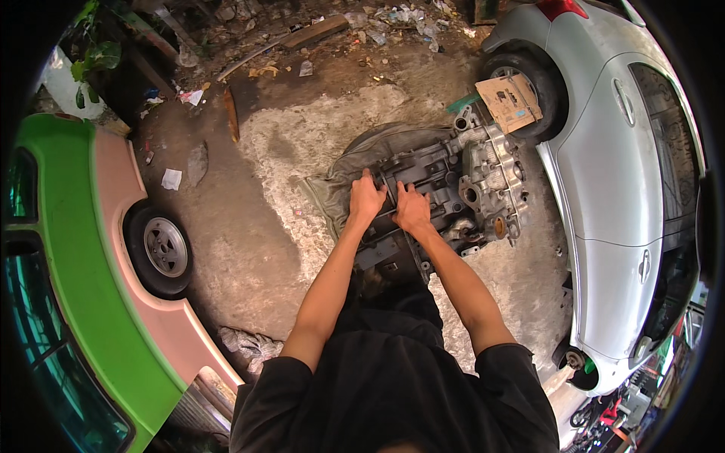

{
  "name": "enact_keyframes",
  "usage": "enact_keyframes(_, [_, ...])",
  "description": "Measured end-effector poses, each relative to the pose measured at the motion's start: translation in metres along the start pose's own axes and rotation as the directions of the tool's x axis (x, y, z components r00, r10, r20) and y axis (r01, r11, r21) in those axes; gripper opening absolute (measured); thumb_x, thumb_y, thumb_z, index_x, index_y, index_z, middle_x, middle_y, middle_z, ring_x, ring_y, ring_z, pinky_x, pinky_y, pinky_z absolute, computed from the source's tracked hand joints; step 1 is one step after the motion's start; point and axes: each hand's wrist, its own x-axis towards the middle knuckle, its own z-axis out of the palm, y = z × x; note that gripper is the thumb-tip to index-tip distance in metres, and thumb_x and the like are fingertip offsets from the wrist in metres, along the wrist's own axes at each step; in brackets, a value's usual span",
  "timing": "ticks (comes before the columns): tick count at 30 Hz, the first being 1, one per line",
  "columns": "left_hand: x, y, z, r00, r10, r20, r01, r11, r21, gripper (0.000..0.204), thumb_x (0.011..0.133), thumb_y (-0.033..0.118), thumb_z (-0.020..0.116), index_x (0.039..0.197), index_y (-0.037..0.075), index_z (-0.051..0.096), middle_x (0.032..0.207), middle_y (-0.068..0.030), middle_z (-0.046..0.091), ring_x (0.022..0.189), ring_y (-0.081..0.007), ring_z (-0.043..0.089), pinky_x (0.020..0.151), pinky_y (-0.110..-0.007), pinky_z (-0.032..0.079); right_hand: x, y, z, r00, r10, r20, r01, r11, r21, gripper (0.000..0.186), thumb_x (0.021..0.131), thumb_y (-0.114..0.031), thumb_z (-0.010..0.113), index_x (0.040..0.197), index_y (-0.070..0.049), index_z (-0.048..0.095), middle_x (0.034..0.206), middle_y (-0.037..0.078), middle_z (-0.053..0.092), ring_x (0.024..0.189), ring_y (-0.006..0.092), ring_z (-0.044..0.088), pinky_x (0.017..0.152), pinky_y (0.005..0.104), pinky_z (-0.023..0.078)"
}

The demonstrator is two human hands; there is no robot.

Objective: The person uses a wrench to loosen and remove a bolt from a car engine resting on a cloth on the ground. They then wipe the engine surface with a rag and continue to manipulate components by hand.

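A dark grey metal engine (434,167) lies on its side on the ground in front of me, its lighter aluminium cylinder head (491,177) toward the right. My left hand (367,199) is closed on the left part of the engine, fingers bent over a dark edge. Close beside it, my right hand (412,208) grips the engine's middle with curled fingers. Both sets of fingertips are partly hidden among the castings. Under the engine's far left side lies a crumpled grey-green cloth or bag (332,198).
To the left stands a green and pink vehicle (64,204) with its wheel (162,248). A silver car (615,189) is at the right, a cardboard piece (510,103) leaning at its tyre (555,87). Litter and a wooden plank (316,32) lie at the back.
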Motion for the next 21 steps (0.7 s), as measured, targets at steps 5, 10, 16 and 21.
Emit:
enact_keyframes(5, [-0.030,0.015,-0.013,0.999,-0.030,0.026,0.030,1.000,0.009,0.050,0.080,0.012,0.072,0.119,-0.015,0.055,0.083,-0.0250,0.068,0.082,-0.0394,0.069,0.069,-0.044,0.053,0.000,0.000,0.000,1.000,0.002,0.006,-0.002,1.000,-0.008,0.091,0.071,-0.024,0.082,0.148,-0.011,0.035,0.133,0.015,0.051,0.122,0.0329,0.054,0.111,0.0537,0.035])
enact_keyframes(10, [-0.030,0.020,-0.019,0.969,0.053,0.243,-0.055,0.998,0.003,0.045,0.086,0.011,0.064,0.124,-0.010,0.052,0.087,-0.0269,0.068,0.086,-0.0423,0.067,0.074,-0.046,0.051,-0.001,0.002,0.001,1.000,-0.021,-0.013,0.021,1.000,-0.005,0.086,0.072,-0.024,0.081,0.145,-0.010,0.038,0.130,0.017,0.052,0.120,0.0344,0.055,0.110,0.0548,0.035])
enact_keyframes(16, [-0.029,0.020,-0.016,0.920,0.137,0.367,-0.163,0.986,0.041,0.049,0.091,0.013,0.059,0.132,-0.010,0.045,0.097,-0.0303,0.066,0.092,-0.0440,0.065,0.077,-0.047,0.051,0.001,0.002,0.005,0.998,-0.023,-0.056,0.027,0.998,0.058,0.073,0.073,-0.022,0.080,0.135,-0.008,0.043,0.122,0.019,0.055,0.116,0.0370,0.057,0.108,0.0575,0.035])
enact_keyframes(21, [-0.026,0.012,-0.026,0.884,0.168,0.436,-0.173,0.985,-0.028,0.063,0.090,0.021,0.064,0.137,-0.013,0.040,0.099,-0.0277,0.067,0.090,-0.0383,0.067,0.078,-0.043,0.051,0.000,0.001,0.004,0.999,-0.017,-0.045,0.019,0.999,0.041,0.074,0.072,-0.023,0.081,0.135,-0.008,0.044,0.123,0.019,0.054,0.116,0.0368,0.057,0.108,0.0576,0.034])
